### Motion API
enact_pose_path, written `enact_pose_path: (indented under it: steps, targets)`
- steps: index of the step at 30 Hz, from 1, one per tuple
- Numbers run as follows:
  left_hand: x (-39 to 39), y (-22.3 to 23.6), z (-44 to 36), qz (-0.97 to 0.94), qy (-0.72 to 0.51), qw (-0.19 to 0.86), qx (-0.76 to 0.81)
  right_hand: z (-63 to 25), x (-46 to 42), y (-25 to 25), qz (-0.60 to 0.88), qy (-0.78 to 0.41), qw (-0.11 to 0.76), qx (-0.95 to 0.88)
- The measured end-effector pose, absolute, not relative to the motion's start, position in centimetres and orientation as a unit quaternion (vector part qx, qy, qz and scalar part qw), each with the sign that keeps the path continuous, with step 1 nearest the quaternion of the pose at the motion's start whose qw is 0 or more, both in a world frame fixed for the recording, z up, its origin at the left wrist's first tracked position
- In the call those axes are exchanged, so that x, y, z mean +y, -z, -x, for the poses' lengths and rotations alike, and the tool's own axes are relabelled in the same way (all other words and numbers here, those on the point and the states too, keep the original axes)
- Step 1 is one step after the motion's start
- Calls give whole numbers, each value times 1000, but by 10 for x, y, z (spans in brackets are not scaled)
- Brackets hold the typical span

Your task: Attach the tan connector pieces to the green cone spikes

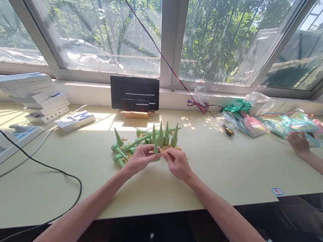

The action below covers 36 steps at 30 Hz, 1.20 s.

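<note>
My left hand (143, 158) is closed around a green plastic spike (156, 145), its point up. Against the side of that spike, my right hand (177, 163) pinches with thumb and forefinger; whatever is between the fingertips is too small to make out. Just behind my hands, several like spikes (167, 134) stand upright in a row on their ribbed caps. More green spikes (119, 160) lie on their sides to the left in a loose heap. Small yellow pieces (178, 148) are scattered among and beside them.
A tablet (135, 91) and a phone (135, 105) lean on a stand at the back. White boxes (41, 95), a power strip (8, 153) and cables are at left. A screwdriver (228, 130) and bagged items (253, 125) lie at right, near another person's hand (298, 143).
</note>
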<state>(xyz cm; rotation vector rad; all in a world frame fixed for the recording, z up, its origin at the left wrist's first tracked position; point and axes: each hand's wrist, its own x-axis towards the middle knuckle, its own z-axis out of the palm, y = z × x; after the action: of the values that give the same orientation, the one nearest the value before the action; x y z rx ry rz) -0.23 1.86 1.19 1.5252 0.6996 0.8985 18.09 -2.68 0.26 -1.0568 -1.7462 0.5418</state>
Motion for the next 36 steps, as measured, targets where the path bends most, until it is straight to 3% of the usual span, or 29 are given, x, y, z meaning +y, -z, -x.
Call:
enact_pose_path:
  steps: [26,36]
  targets:
    - [15,-13,0,-695,-396,526,290,-178,-28,-4,455,-269,488,-695]
    - [12,-19,-2,-732,-411,454,298,-179,-26,-4,457,-330,480,-672]
